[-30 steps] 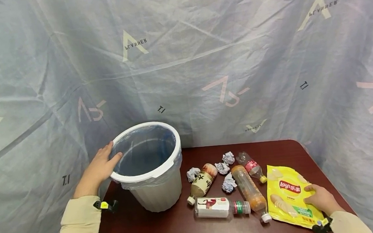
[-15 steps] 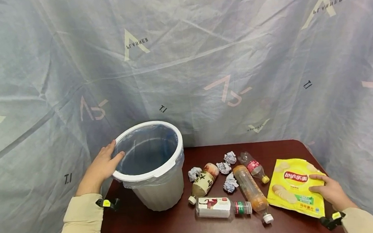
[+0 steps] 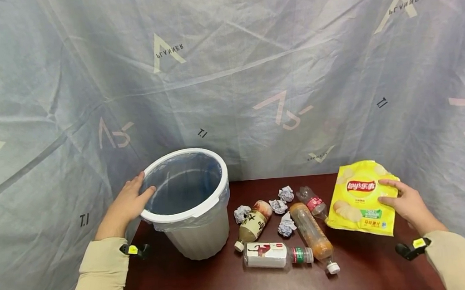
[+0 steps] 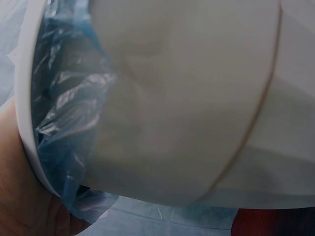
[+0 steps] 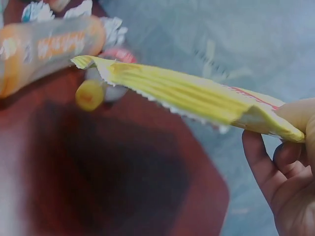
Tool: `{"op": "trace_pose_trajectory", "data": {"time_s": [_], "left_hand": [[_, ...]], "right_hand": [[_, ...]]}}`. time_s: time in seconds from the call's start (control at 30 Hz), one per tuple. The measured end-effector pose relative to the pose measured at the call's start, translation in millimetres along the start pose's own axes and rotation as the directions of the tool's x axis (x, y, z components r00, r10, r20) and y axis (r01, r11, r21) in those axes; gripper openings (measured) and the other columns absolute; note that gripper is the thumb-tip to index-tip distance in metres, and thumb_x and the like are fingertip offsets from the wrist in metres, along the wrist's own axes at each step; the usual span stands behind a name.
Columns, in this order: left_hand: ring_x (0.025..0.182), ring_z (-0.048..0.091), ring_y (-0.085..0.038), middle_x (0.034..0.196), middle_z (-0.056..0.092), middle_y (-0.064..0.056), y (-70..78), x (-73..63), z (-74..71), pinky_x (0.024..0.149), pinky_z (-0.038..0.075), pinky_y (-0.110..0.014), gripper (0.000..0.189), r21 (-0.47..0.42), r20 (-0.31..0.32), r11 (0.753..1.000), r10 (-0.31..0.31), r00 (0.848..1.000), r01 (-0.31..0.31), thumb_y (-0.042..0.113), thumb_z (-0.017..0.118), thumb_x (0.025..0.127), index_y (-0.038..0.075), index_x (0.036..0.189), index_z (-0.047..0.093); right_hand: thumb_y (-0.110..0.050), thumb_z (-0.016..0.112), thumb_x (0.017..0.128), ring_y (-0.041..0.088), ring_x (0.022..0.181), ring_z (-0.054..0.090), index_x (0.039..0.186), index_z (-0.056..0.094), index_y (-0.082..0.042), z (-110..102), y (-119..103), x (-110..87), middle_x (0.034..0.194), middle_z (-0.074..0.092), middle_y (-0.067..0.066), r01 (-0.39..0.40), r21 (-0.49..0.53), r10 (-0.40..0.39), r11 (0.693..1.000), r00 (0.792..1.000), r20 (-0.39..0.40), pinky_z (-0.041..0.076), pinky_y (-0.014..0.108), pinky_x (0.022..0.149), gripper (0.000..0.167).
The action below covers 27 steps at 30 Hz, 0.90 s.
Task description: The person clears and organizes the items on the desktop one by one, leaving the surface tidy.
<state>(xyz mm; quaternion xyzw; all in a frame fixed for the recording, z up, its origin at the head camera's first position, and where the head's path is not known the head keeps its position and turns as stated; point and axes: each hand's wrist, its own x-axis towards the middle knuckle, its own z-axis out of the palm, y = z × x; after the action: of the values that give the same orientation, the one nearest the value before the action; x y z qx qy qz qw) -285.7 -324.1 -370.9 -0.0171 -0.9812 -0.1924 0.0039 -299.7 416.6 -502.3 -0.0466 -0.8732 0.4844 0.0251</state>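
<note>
My left hand (image 3: pixel 128 202) grips the white rim of the trash can (image 3: pixel 200 238), thumb over the inner edge. In the left wrist view, that hand (image 4: pixel 19 191) is beside the rim and the can's bluish plastic liner (image 4: pixel 74 113). Over the table's right side, my right hand (image 3: pixel 405 202) pinches the right edge of a yellow Lay's chip bag (image 3: pixel 353 199), held up off the table. Seen from the right wrist, the bag (image 5: pixel 187 93) is almost edge-on, thumb on top and fingers beneath. Past it lies a small bottle with a yellow cap (image 5: pixel 90 95).
Between can and bag lie a brown-tinted bottle (image 3: pixel 255 223), a white-labelled bottle (image 3: pixel 266 255), an orange bottle (image 3: pixel 310 230), a red-labelled bottle (image 3: pixel 314 202) and several crumpled paper balls (image 3: pixel 286 225). The dark red table (image 3: pixel 211 285) backs onto a grey curtain (image 3: pixel 230 118).
My right hand has lifted the chip bag off the table and moved it away from me, toward the back. The left hand stays at the trash can's rim.
</note>
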Motion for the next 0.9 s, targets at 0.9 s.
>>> {"op": "trace_pose_trajectory", "data": {"time_s": [0.9], "left_hand": [[0.149, 0.004, -0.054, 0.164, 0.013, -0.030, -2.6, 2.3, 1.3, 0.115, 0.011, -0.072, 0.084, -0.010, -0.001, 1.000, -0.011, 1.000, 0.010, 0.055, 0.036, 0.105, 0.000, 0.161, 0.008]], "right_hand": [[-0.013, 0.072, 0.095, 0.003, 0.077, 0.069, 0.149, 0.050, -0.017, 4.7, -125.1, 8.4, 0.106, 0.060, -0.014, 0.277, 0.172, -0.267, 0.945, 0.960, -0.081, 0.059, 0.022, 0.065, 0.059]]}}
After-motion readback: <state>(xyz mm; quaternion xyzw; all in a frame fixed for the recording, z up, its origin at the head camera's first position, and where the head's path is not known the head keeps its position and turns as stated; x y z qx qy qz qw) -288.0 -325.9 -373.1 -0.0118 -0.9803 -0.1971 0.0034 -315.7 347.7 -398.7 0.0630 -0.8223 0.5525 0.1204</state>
